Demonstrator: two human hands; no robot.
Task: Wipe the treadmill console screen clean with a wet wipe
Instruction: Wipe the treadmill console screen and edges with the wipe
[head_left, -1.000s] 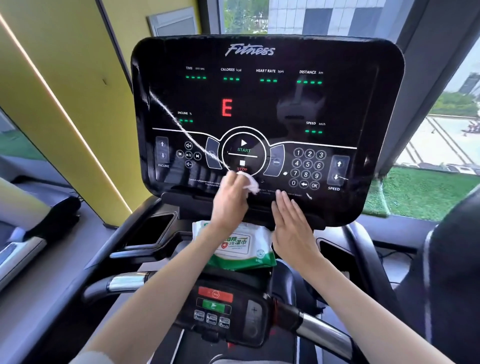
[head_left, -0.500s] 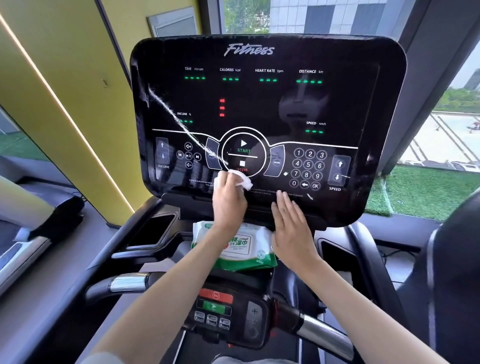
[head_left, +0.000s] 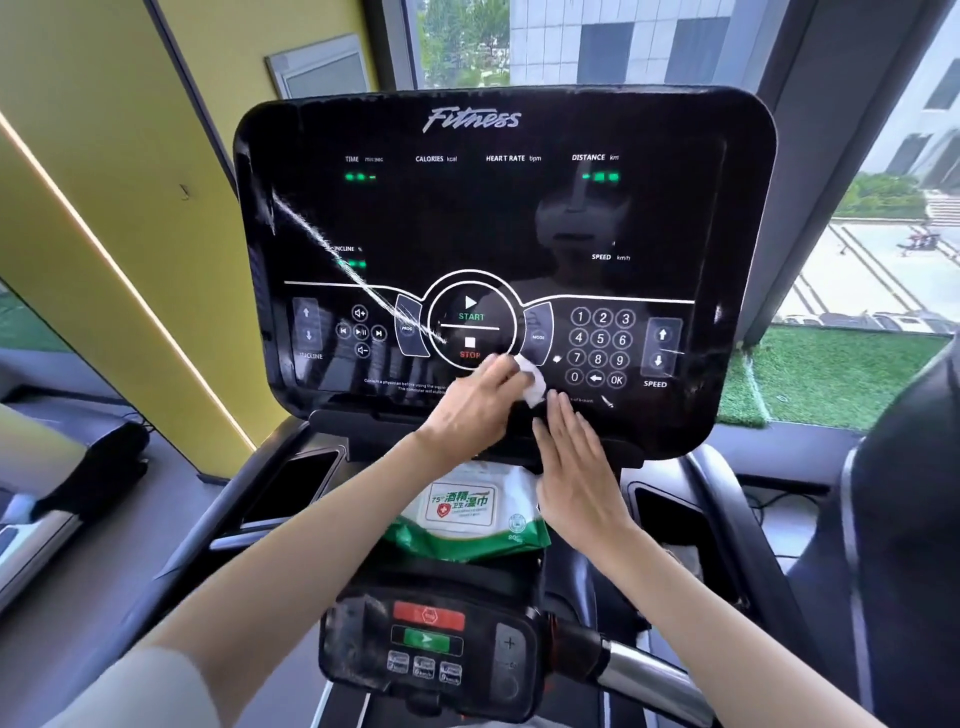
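Observation:
The black treadmill console screen (head_left: 498, 234) fills the upper middle of the head view, with lit green readouts and a white smear running diagonally across its left half. My left hand (head_left: 475, 402) presses a crumpled white wet wipe (head_left: 532, 382) against the screen's lower edge, just below the STOP button. My right hand (head_left: 574, 467) lies flat with fingers together on the console's bottom rim, touching nothing else. A green and white pack of wet wipes (head_left: 467, 512) rests on the ledge under the console, partly hidden by my right hand.
Below the pack sits a small control panel (head_left: 428, 644) with red and green buttons on the handlebar (head_left: 644, 675). Cup pockets (head_left: 291, 483) flank the ledge. A yellow wall stands at left, windows at right, and another treadmill's edge (head_left: 31, 530) at far left.
My left hand has slid the wipe to the right along the screen's lower edge, from under STOP toward the keypad. The red centre readout has gone dark. My right hand has stayed put.

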